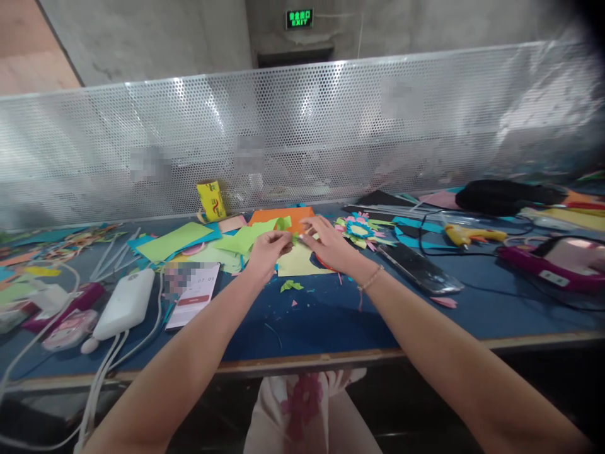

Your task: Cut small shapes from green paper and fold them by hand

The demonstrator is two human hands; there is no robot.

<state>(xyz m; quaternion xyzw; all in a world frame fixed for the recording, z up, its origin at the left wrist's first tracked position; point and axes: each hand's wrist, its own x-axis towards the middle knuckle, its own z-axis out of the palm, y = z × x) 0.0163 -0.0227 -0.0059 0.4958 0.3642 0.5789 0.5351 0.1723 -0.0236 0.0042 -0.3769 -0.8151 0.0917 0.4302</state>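
Here, green paper pinched in left hand, end toward right hand, long axis and right grip unclear.

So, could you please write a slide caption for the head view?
Left hand pinching small green paper, right hand close beside it, over a blue table strewn with coloured paper.

From the head, one view faces forward and down; the desk lies near.

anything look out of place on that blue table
A small crinkled green paper piece and tiny pink paper triangle lie loose on the blue tabletop, apart from the pale yellow paper sheet, like stray offcuts.
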